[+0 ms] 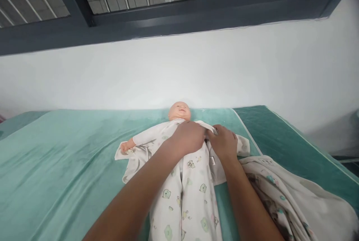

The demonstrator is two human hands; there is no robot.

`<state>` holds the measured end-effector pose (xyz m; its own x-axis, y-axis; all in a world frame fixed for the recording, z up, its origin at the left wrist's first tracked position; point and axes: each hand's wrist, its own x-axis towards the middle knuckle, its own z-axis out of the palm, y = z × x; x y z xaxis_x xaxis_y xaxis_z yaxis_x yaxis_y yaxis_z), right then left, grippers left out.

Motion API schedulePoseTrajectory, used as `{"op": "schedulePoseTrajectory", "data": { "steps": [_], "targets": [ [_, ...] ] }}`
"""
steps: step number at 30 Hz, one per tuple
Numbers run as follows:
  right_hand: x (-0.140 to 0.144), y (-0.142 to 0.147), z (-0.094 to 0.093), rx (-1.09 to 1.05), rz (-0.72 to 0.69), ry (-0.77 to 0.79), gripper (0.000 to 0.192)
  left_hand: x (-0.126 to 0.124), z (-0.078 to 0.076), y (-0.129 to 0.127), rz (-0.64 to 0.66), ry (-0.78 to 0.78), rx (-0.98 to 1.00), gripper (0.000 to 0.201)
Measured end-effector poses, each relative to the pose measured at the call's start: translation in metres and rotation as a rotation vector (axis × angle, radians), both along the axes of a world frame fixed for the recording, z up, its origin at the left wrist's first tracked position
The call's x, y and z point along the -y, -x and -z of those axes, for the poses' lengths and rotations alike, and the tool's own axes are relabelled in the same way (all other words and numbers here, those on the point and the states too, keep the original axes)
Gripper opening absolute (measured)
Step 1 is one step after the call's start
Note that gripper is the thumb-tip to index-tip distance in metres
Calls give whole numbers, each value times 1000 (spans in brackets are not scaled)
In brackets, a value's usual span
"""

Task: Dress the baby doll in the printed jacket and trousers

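Note:
A baby doll (pixel 179 111) lies on its back, head toward the wall, dressed in white baby trousers (pixel 193 188) printed with green animals. Under and around its upper body is a white baby shirt (pixel 218 172), with one sleeve on the arm at the left, where a small doll hand shows. My left hand (pixel 189 136) is closed over the doll's chest, its fingertips at the shirt's edge and partly hidden. Beside it, my right hand (pixel 224 141) pinches the shirt near the shoulder on the right. The doll's other arm is hidden by my hands and the cloth.
A green sheet (pixel 70 166) covers the bed, with a pale seam toward the right. A crumpled white printed cloth (pixel 303 200) lies by my right forearm. The white wall (pixel 168 69) rises directly behind the doll's head, below a dark-framed barred window (pixel 168 17).

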<state>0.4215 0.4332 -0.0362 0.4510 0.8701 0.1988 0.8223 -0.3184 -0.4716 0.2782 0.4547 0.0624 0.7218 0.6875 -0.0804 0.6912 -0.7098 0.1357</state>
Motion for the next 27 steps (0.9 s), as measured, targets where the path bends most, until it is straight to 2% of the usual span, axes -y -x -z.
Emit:
{"op": "schedulePoseTrajectory", "data": {
  "steps": [2,4,11,17,22,27],
  "targets": [
    [0,-2,0,-4,-6,6,31,-8,-3,-20,58,53,-177,21],
    [0,-4,-1,-21,-23,8,30,-15,-1,-37,91,76,-268,19],
    [1,-6,-6,-63,-40,74,26,-42,22,-68,130,88,-333,21],
    [1,-8,-10,-82,-54,54,25,-55,27,-71,128,124,-398,14],
    [2,-12,-13,-197,18,28,25,-54,19,-59,117,68,-407,16],
    [0,-15,-5,-379,54,-84,24,-48,12,-46,106,24,-429,19]
  ]
}}
